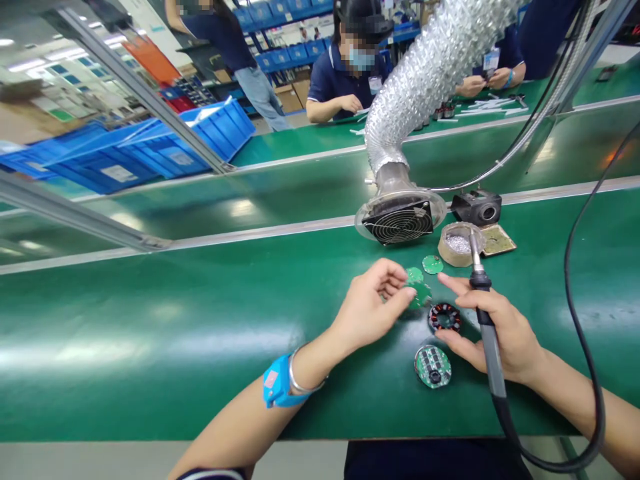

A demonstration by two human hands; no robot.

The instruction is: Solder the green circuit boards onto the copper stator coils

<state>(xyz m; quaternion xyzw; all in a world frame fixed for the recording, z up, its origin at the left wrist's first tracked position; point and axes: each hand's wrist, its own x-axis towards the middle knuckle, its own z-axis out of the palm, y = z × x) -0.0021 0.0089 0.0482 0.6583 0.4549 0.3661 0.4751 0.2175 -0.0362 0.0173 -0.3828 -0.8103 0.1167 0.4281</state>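
My left hand (pixel 374 303) is at the small green round circuit boards (pixel 421 295), its fingers half curled and its thumb apart from them. The thumb tip overlaps a board's edge; whether it touches is unclear. My right hand (pixel 505 333) holds a soldering iron (pixel 493 353), its tip pointing up and away. That hand's thumb and forefinger are spread around a ring-shaped motor stator (pixel 445 319) with copper-coloured windings. Nearer me lies a round populated circuit board (pixel 433 367). Another small green disc (pixel 433 265) lies beyond my fingers.
A round tub of metal shavings (pixel 456 257), a tip-cleaning tray (pixel 499 241) and a black iron holder (pixel 477 207) stand behind. A fume fan (pixel 397 223) hangs from a silver duct (pixel 415 87). The iron's cable (pixel 575 303) loops at right. Co-workers sit across the green bench (pixel 200 333).
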